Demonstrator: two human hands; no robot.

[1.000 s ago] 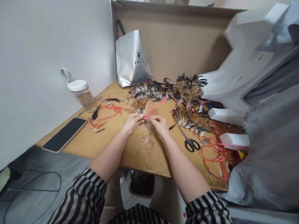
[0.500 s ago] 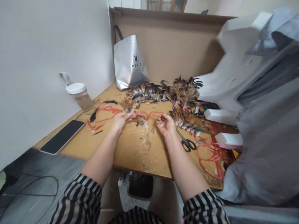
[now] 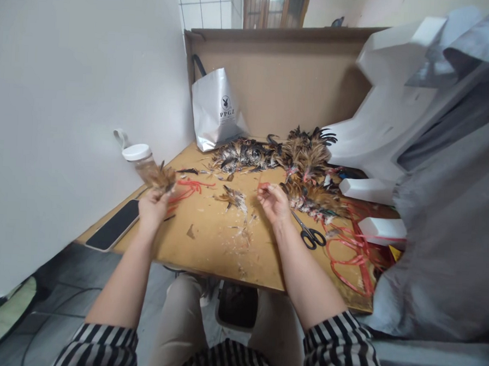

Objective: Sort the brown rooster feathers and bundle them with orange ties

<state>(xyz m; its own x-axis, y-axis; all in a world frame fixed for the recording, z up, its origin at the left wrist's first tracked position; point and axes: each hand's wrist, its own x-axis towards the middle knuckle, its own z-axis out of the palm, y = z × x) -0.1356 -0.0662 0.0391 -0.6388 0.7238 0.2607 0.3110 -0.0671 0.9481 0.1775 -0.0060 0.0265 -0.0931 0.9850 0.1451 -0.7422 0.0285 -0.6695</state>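
My left hand [image 3: 152, 206] is closed around the base of a small bunch of brown feathers [image 3: 163, 177], held up at the left side of the table in front of the jar. My right hand [image 3: 273, 204] pinches a short red plastic strip [image 3: 263, 185]; most of the strip is hidden by the fingers. On the tabletop between my hands lies a loose clump of feathers [image 3: 234, 198]. Red plastic strips [image 3: 192, 187] are spread just right of my left hand. Black-handled scissors [image 3: 310, 234] rest beside my right wrist.
Feather bunches [image 3: 307, 153] and darker loose feathers [image 3: 246, 153] line the back. At left are a phone [image 3: 113, 225] and a lidded jar [image 3: 139, 158]. A silver bag [image 3: 216, 110] stands behind. A tangle of red strips [image 3: 349, 254] and white foam [image 3: 381, 228] occupy the right.
My left hand has moved left with the feather bunch, away from my right hand. The red strip that stretched between both hands no longer spans them. My right hand stays nearly in place.
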